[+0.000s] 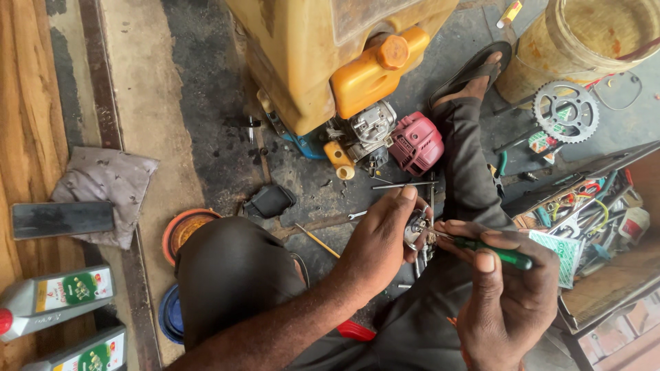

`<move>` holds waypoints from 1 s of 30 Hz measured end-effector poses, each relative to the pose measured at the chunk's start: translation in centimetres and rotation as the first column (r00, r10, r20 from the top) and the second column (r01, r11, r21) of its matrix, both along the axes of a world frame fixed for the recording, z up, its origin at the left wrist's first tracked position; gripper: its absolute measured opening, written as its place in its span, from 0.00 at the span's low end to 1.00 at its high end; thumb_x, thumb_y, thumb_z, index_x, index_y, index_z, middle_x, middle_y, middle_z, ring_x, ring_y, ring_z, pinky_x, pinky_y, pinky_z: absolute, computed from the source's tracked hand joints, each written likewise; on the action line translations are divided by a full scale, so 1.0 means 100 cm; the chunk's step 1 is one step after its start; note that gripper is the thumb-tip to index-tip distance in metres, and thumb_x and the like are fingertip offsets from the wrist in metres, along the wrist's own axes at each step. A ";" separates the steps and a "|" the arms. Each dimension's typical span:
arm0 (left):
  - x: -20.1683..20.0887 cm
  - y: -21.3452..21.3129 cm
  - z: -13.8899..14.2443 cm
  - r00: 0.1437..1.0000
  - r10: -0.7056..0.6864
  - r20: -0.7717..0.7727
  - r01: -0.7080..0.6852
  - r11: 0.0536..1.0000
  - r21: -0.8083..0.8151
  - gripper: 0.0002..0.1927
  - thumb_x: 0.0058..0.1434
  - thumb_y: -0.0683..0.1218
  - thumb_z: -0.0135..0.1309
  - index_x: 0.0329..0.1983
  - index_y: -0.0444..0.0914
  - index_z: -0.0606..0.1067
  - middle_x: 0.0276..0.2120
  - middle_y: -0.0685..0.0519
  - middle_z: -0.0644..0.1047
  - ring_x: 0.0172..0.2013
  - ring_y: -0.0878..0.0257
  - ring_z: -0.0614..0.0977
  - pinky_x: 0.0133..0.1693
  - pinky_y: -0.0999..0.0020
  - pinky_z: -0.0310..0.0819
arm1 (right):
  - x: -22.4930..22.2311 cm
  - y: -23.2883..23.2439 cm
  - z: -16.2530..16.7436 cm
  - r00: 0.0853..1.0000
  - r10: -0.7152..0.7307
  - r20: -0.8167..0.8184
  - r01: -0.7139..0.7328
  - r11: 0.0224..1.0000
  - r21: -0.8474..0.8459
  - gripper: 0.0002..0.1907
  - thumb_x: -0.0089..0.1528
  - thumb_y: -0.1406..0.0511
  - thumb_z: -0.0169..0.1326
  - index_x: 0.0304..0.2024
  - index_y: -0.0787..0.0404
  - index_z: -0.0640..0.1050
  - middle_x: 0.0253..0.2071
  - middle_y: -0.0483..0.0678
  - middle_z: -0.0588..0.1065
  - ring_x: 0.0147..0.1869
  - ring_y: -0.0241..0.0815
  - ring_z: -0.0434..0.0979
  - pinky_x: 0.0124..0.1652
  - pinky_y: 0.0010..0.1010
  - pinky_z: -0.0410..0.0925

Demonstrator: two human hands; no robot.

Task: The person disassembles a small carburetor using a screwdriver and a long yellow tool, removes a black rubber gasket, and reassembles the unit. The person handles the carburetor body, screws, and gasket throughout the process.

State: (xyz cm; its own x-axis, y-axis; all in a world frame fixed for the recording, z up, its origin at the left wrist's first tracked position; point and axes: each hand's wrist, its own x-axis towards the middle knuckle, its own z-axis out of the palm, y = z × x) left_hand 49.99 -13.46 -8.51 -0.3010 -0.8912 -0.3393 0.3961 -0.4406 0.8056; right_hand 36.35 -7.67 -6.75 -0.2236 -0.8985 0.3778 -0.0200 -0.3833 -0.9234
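Observation:
My left hand grips a small metal engine part between fingers and thumb, just above my knee. My right hand holds a green-handled screwdriver, its tip pushed into that metal part. Beyond the hands stands a yellow machine with an orange cap, a small bare engine and a pink-red cover at its base.
A toolbox tray with mixed tools sits at right, a sprocket and a yellow bucket beyond it. Loose tools, a black cover, orange lids, a rag and oil bottles lie on the floor at left.

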 end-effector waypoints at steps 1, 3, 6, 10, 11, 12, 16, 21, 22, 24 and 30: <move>0.001 0.000 0.000 1.000 -0.009 0.011 0.009 1.000 -0.001 0.24 0.76 0.61 0.35 0.42 0.38 0.71 0.25 0.57 0.71 0.24 0.73 0.72 0.25 0.77 0.68 | 0.000 0.000 0.000 1.000 -0.008 -0.006 0.008 1.000 0.001 0.06 0.77 0.72 0.48 0.53 0.70 0.67 0.49 0.61 0.75 0.57 0.54 0.81 0.59 0.46 0.78; 0.000 -0.001 0.000 1.000 -0.004 0.011 0.004 1.000 0.031 0.24 0.75 0.61 0.35 0.42 0.38 0.72 0.25 0.58 0.72 0.25 0.74 0.73 0.26 0.77 0.69 | 0.000 -0.001 0.000 1.000 -0.019 -0.014 0.020 1.000 0.003 0.06 0.77 0.73 0.49 0.53 0.70 0.67 0.49 0.60 0.75 0.57 0.53 0.81 0.58 0.46 0.78; 0.001 -0.003 0.002 1.000 -0.010 0.009 0.009 0.999 0.038 0.24 0.75 0.61 0.35 0.42 0.39 0.72 0.25 0.58 0.71 0.24 0.73 0.72 0.25 0.77 0.68 | 0.000 -0.002 0.000 1.000 -0.025 -0.014 0.025 1.000 0.006 0.06 0.76 0.73 0.49 0.53 0.70 0.67 0.49 0.59 0.74 0.57 0.53 0.81 0.58 0.46 0.78; 0.000 -0.005 0.006 0.999 -0.008 0.040 0.007 0.999 0.036 0.24 0.75 0.61 0.35 0.41 0.39 0.72 0.23 0.58 0.71 0.21 0.73 0.71 0.23 0.77 0.66 | -0.002 -0.004 0.002 1.000 -0.016 -0.014 0.017 1.000 0.010 0.06 0.76 0.73 0.49 0.53 0.70 0.67 0.49 0.58 0.74 0.57 0.53 0.81 0.58 0.46 0.79; 0.001 -0.005 0.007 1.000 -0.010 0.029 0.008 0.998 0.055 0.24 0.75 0.61 0.35 0.42 0.39 0.73 0.23 0.58 0.71 0.22 0.73 0.72 0.23 0.77 0.66 | -0.002 -0.005 0.002 1.000 -0.016 -0.018 0.016 1.000 0.008 0.06 0.76 0.73 0.49 0.53 0.70 0.67 0.49 0.58 0.74 0.57 0.53 0.81 0.58 0.46 0.79; 0.001 -0.005 0.009 1.000 -0.011 0.020 0.010 0.997 0.072 0.24 0.74 0.61 0.35 0.42 0.40 0.73 0.23 0.58 0.71 0.22 0.74 0.72 0.24 0.77 0.67 | -0.002 -0.005 0.003 1.000 -0.015 -0.021 0.015 1.000 0.006 0.06 0.76 0.73 0.48 0.53 0.70 0.67 0.49 0.58 0.74 0.57 0.53 0.81 0.58 0.46 0.79; 0.001 -0.008 0.010 1.000 -0.005 0.015 0.003 0.996 0.086 0.23 0.74 0.61 0.36 0.42 0.40 0.73 0.23 0.58 0.73 0.21 0.74 0.72 0.23 0.78 0.63 | -0.005 -0.007 0.005 0.999 -0.016 -0.033 0.016 1.000 0.010 0.06 0.76 0.73 0.48 0.53 0.70 0.67 0.48 0.59 0.74 0.57 0.53 0.82 0.58 0.46 0.78; 0.001 -0.009 0.007 0.996 -0.004 -0.085 0.009 0.998 0.062 0.24 0.75 0.61 0.36 0.42 0.39 0.73 0.22 0.57 0.72 0.20 0.72 0.71 0.22 0.76 0.61 | -0.005 -0.005 0.009 0.999 -0.011 -0.053 0.012 1.000 0.019 0.05 0.76 0.74 0.48 0.52 0.70 0.67 0.49 0.60 0.75 0.57 0.54 0.81 0.59 0.45 0.77; 0.001 -0.009 0.007 0.995 -0.004 -0.101 0.011 0.998 0.063 0.24 0.75 0.61 0.36 0.42 0.39 0.73 0.22 0.57 0.72 0.20 0.72 0.71 0.22 0.76 0.61 | -0.004 -0.005 0.010 0.998 -0.009 -0.060 0.010 1.000 0.014 0.06 0.76 0.74 0.48 0.53 0.70 0.66 0.49 0.59 0.75 0.57 0.54 0.81 0.59 0.45 0.77; 0.002 -0.007 0.006 0.991 0.004 -0.130 0.007 0.996 0.084 0.23 0.75 0.60 0.37 0.42 0.38 0.73 0.22 0.57 0.72 0.20 0.71 0.71 0.22 0.75 0.61 | -0.003 -0.003 0.010 0.997 -0.013 -0.077 0.014 1.000 0.010 0.06 0.76 0.73 0.48 0.53 0.70 0.66 0.49 0.60 0.75 0.57 0.54 0.81 0.60 0.45 0.77; 0.002 -0.008 0.007 0.984 0.019 -0.175 0.003 0.992 0.128 0.22 0.75 0.59 0.38 0.41 0.38 0.73 0.22 0.56 0.73 0.19 0.69 0.71 0.22 0.73 0.62 | -0.002 -0.002 0.009 0.996 -0.022 -0.092 0.020 0.999 -0.025 0.09 0.75 0.72 0.51 0.53 0.71 0.66 0.49 0.59 0.74 0.58 0.54 0.82 0.61 0.45 0.77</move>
